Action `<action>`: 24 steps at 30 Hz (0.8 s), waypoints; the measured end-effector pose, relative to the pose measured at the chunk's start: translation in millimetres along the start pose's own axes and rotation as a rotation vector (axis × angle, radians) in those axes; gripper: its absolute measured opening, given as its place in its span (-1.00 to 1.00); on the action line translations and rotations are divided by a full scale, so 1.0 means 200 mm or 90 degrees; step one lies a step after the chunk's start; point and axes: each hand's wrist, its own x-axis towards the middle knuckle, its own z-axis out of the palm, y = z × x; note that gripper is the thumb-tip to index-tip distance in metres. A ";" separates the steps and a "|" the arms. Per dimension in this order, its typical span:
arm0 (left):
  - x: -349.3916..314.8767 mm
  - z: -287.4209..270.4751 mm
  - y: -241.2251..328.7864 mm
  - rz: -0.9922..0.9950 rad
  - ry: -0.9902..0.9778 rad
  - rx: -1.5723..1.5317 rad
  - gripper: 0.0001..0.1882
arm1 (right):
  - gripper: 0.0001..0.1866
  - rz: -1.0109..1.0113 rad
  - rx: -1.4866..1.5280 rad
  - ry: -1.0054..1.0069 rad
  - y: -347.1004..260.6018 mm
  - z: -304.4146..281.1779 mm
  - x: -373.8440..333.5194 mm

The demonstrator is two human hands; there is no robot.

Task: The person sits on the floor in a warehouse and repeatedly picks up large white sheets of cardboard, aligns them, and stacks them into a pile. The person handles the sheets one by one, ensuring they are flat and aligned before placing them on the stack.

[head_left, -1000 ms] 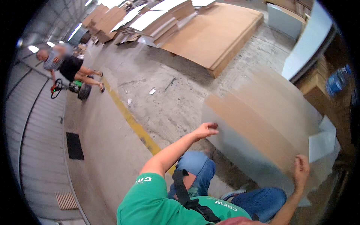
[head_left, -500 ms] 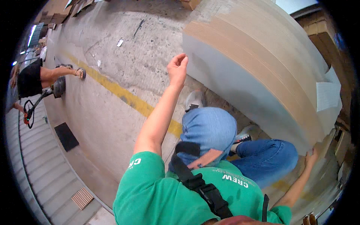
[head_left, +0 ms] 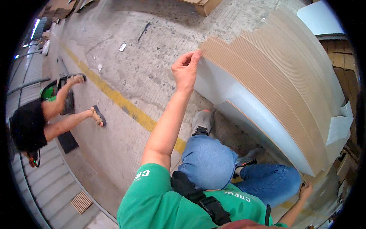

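Observation:
A thick stack of brown corrugated cardboard sheets (head_left: 267, 68) stands fanned out on the right, its ridged edges stepped and its near face pale grey. My left hand (head_left: 185, 74) is closed in a pinch at the stack's far left corner, thumb and forefinger against the edge. Down at the stack's near right end, my right hand (head_left: 305, 191) is closed around a sheet corner, its fingers partly hidden. A separate sheet (head_left: 244, 118) shows below the stack's pale face, with a gap between them. My bent knees (head_left: 207, 162) are close beside the stack.
A yellow floor line (head_left: 133, 110) runs diagonally across the concrete. At left, another person (head_left: 28, 122) in dark shorts walks near a green and black machine (head_left: 49, 93). A cardboard box (head_left: 207, 5) lies at the far edge; brown boxes (head_left: 343, 57) are stacked at right.
The stack's near face has lifted and a lower sheet now shows apart from it. My left hand has moved slightly right, onto the corner. The other person has stepped forward.

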 end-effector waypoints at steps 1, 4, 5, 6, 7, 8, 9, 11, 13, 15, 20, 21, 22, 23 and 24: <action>0.00 0.00 0.01 0.003 -0.002 0.004 -0.77 | -0.68 0.023 -0.019 -0.002 -0.11 -0.06 -0.01; -0.02 -0.01 0.05 0.014 0.005 0.020 -0.83 | -0.66 0.028 -0.032 -0.048 -0.37 -0.26 -0.02; -0.02 -0.02 0.04 0.022 0.011 0.030 -0.84 | -0.66 0.020 -0.027 -0.070 -0.40 -0.30 -0.02; -0.02 -0.02 0.05 0.030 0.017 0.041 -0.85 | -0.67 0.004 -0.005 -0.085 -0.41 -0.32 -0.02; -0.03 -0.01 0.05 0.034 0.021 0.040 -0.86 | -0.67 -0.012 0.018 -0.100 -0.41 -0.33 -0.02; -0.03 0.00 0.06 0.038 0.026 0.038 -0.86 | -0.67 -0.029 0.040 -0.115 -0.41 -0.35 -0.02; -0.03 0.00 0.07 0.041 0.031 0.037 -0.87 | -0.68 -0.052 0.084 -0.134 -0.39 -0.35 -0.01; -0.03 -0.01 0.07 0.040 0.029 0.008 -0.87 | -0.70 -0.099 0.171 -0.171 -0.35 -0.37 0.01; -0.01 -0.01 0.09 0.039 0.033 0.013 -0.87 | -0.73 -0.039 0.290 -0.318 -0.48 -0.47 0.02; 0.00 -0.02 0.10 0.032 0.044 0.045 -0.88 | -0.76 -0.040 0.319 -0.385 -0.70 -0.63 0.00; 0.00 -0.01 0.07 0.090 0.046 0.091 -0.87 | -0.82 -0.212 0.320 -0.260 -1.20 -0.86 -0.22; -0.01 0.00 0.07 0.090 0.040 0.102 -0.87 | -0.81 -0.264 0.338 -0.274 -1.32 -0.92 -0.25; -0.01 0.00 0.07 0.099 0.041 0.109 -0.87 | -0.80 -0.316 0.355 -0.285 -1.47 -0.99 -0.29; -0.01 -0.01 0.07 0.110 0.045 0.116 -0.87 | -0.79 -0.371 0.372 -0.297 -1.59 -1.04 -0.30; -0.02 -0.02 0.08 0.120 0.048 0.121 -0.86 | -0.75 -0.458 0.360 -0.271 -1.67 -1.03 -0.31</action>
